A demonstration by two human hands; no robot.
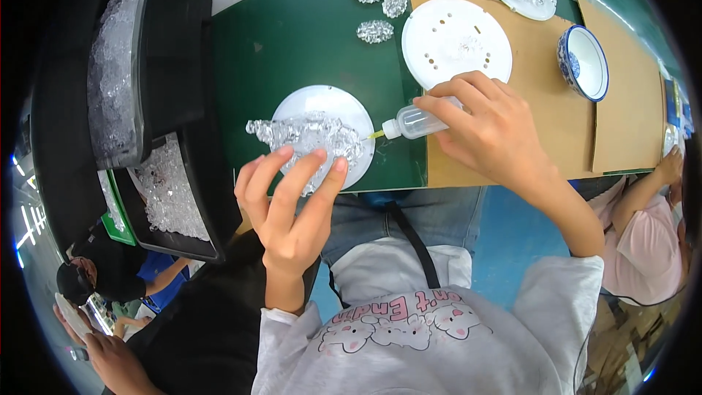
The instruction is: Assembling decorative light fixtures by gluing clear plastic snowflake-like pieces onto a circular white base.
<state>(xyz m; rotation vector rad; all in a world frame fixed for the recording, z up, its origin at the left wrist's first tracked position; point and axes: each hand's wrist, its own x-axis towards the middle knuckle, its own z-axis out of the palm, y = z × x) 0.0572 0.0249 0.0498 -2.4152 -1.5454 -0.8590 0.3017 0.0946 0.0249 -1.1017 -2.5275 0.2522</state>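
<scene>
A dispensing bottle (417, 123) of translucent plastic, with a thin yellowish tip, is gripped in my right hand (491, 126). Its tip points left, at the right edge of a clear, faceted crystal-like ornament (311, 132). That ornament lies on a round white disc (314, 96) on the green table. My left hand (289, 205) is spread, its fingertips resting at the near side of the ornament; what lies under the fingers is hidden. Beyond my right hand is another white disc (446, 25) with small holes and a little clear cluster in its middle.
Several silvery faceted pieces (375, 31) lie at the back. A blue-and-white bowl (596, 66) stands on cardboard (541, 124) at right. Another loaded white disc (537, 7) sits far back. Black bins (175, 51) of clear pieces stand left. Other people work at both sides.
</scene>
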